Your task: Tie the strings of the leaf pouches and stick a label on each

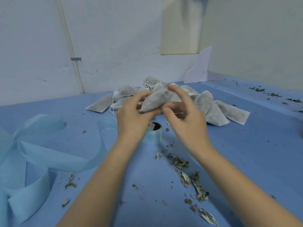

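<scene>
left hand (132, 115) grips pouch (155, 99) from below, held above table (246, 145). right hand (183, 110) fingers curled at its mouth, seemingly pinching string (178, 113). tying step. next: cinch knot, then label from tape roll (152, 135).

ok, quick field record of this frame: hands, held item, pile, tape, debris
left hand: grips pouch from below
right hand: pinches pouch top and a string
held pouch: grey, raised above table
pouch pile: behind hands, on blue table
tape roll: light blue, under left hand
ribbon strip: loose, left
leaf bits: scattered near right forearm
</scene>
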Action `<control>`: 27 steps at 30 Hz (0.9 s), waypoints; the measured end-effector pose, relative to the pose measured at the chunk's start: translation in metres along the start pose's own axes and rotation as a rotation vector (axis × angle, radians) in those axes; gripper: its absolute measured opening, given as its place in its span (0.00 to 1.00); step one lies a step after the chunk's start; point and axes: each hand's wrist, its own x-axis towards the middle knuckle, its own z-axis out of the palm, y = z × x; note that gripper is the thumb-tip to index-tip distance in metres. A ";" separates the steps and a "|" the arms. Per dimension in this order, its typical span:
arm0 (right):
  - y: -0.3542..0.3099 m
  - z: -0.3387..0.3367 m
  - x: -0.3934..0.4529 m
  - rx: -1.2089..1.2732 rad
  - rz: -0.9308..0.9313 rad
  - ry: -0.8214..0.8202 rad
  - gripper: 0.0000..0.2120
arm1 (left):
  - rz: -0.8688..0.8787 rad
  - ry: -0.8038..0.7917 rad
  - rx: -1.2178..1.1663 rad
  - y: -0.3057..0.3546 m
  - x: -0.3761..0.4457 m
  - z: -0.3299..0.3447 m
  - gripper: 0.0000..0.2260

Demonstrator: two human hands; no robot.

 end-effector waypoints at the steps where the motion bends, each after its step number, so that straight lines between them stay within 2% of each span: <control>1: 0.002 -0.002 0.002 -0.028 -0.021 0.039 0.22 | -0.052 -0.012 -0.038 0.001 0.001 -0.001 0.16; 4: 0.010 -0.010 0.009 -0.133 -0.006 0.083 0.22 | -0.268 -0.066 -0.267 0.004 0.005 -0.005 0.15; 7: 0.019 -0.018 0.014 -0.215 0.077 -0.017 0.17 | -0.437 -0.146 -0.574 0.008 0.007 -0.009 0.05; 10: 0.024 -0.020 0.012 -0.135 0.166 -0.068 0.10 | -0.553 -0.187 -0.616 0.005 0.009 -0.011 0.04; 15: 0.031 -0.017 0.011 -0.068 0.243 -0.046 0.14 | -0.632 -0.254 -0.535 -0.001 0.008 -0.015 0.05; 17: 0.033 -0.015 0.010 -0.059 0.264 -0.058 0.14 | -0.598 -0.241 -0.379 -0.002 0.008 -0.015 0.11; 19: 0.035 -0.014 0.010 -0.053 0.273 -0.070 0.13 | -0.492 -0.188 -0.134 -0.001 0.008 -0.013 0.23; 21: 0.036 -0.012 0.010 -0.050 0.272 -0.071 0.12 | -0.302 -0.135 0.053 0.001 0.006 -0.012 0.32; 23: 0.036 -0.011 0.009 -0.044 0.273 -0.079 0.12 | -0.049 -0.144 0.203 0.005 0.004 -0.013 0.35; 25: 0.035 -0.008 0.009 -0.044 0.276 -0.093 0.11 | 0.155 -0.277 0.326 0.011 0.002 -0.012 0.38; 27: 0.033 -0.005 0.009 -0.013 0.279 -0.099 0.12 | 0.202 -0.484 0.359 0.015 0.000 -0.008 0.39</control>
